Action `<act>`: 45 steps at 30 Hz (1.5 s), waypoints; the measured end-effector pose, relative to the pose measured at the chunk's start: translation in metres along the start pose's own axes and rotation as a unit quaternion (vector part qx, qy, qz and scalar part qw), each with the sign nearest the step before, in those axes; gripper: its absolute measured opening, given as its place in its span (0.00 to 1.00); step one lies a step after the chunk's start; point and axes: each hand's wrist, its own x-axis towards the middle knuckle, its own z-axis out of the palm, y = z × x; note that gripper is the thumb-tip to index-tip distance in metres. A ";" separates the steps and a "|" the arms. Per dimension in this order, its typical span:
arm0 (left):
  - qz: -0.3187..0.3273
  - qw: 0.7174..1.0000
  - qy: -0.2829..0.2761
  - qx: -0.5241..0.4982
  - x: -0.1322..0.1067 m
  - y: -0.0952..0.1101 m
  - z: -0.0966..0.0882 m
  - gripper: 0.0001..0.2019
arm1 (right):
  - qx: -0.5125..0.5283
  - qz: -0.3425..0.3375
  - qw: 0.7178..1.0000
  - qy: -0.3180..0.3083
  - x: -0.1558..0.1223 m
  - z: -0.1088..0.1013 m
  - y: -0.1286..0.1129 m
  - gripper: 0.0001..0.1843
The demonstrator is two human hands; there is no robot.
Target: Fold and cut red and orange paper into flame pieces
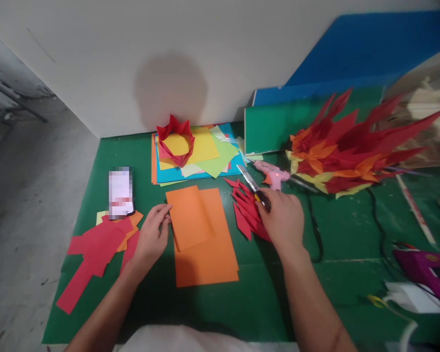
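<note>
My left hand [154, 234] pinches the left edge of a folded orange sheet of paper [190, 220] between thumb and fingers. That sheet lies over larger orange paper [207, 266] on the green table. In my right hand [284, 215] is a utility knife [247, 178], its blade slid out and pointing up and to the left. Below the knife, a pile of pointed red folded paper pieces [244, 210] is spread out, partly covered by my right hand.
Scraps of red paper [104, 244] and a phone [121, 193] lie at left. Behind are coloured sheets [227, 151] under a red paper ring [185, 159]. A pink glue gun [273, 173], cables and a red-orange paper flame shape [352, 142] stand at right. A white wall [220, 58] rises behind.
</note>
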 end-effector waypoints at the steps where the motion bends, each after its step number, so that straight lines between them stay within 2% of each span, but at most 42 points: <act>1: 0.009 1.000 0.001 0.021 0.000 -0.001 -0.002 0.15 | 0.004 0.007 1.000 0.004 0.000 0.001 0.001 0.13; 8: 0.056 0.993 0.028 0.104 0.007 -0.001 -0.015 0.12 | 0.043 0.024 0.997 0.051 -0.005 -0.008 0.000 0.14; 15: 0.052 0.987 0.082 0.124 0.009 -0.004 -0.018 0.13 | 0.208 0.033 0.976 0.052 -0.016 -0.028 -0.014 0.15; 17: 0.060 0.986 0.068 0.137 0.011 -0.006 -0.020 0.12 | 0.289 0.051 0.956 0.013 -0.020 -0.031 -0.016 0.19; 19: 0.084 0.986 0.025 0.140 0.014 -0.007 -0.022 0.10 | 0.392 0.077 0.916 -0.030 -0.025 -0.030 -0.018 0.21; 22: 0.109 0.987 -0.057 0.106 0.018 -0.006 -0.026 0.08 | 0.502 0.099 0.854 -0.095 -0.031 -0.028 -0.018 0.20; 25: 0.065 0.992 -0.096 0.046 0.020 -0.005 -0.030 0.07 | 0.539 0.091 0.819 -0.174 -0.036 -0.028 -0.017 0.17; 30: -0.045 0.985 -0.150 -0.078 0.022 -0.009 -0.037 0.10 | 0.540 0.076 0.795 -0.266 -0.046 -0.028 -0.023 0.15; 33: -0.080 0.978 -0.160 -0.109 0.022 -0.012 -0.038 0.10 | 0.510 0.038 0.808 -0.294 -0.054 -0.028 -0.038 0.18; 36: -0.088 0.976 -0.166 -0.108 0.021 -0.012 -0.037 0.10 | 0.404 -0.006 0.872 -0.276 -0.062 -0.026 -0.057 0.27; 39: -0.077 0.975 -0.178 -0.110 0.020 -0.011 -0.036 0.10 | 0.333 -0.035 0.915 -0.226 -0.067 -0.022 -0.069 0.24; 42: -0.073 0.971 -0.198 -0.112 0.022 -0.010 -0.037 0.09 | 0.319 -0.013 0.921 -0.224 -0.069 -0.018 -0.069 0.18; 45: -0.073 0.968 -0.214 -0.111 0.025 -0.009 -0.039 0.09 | 0.361 0.019 0.905 -0.223 -0.068 -0.017 -0.060 0.16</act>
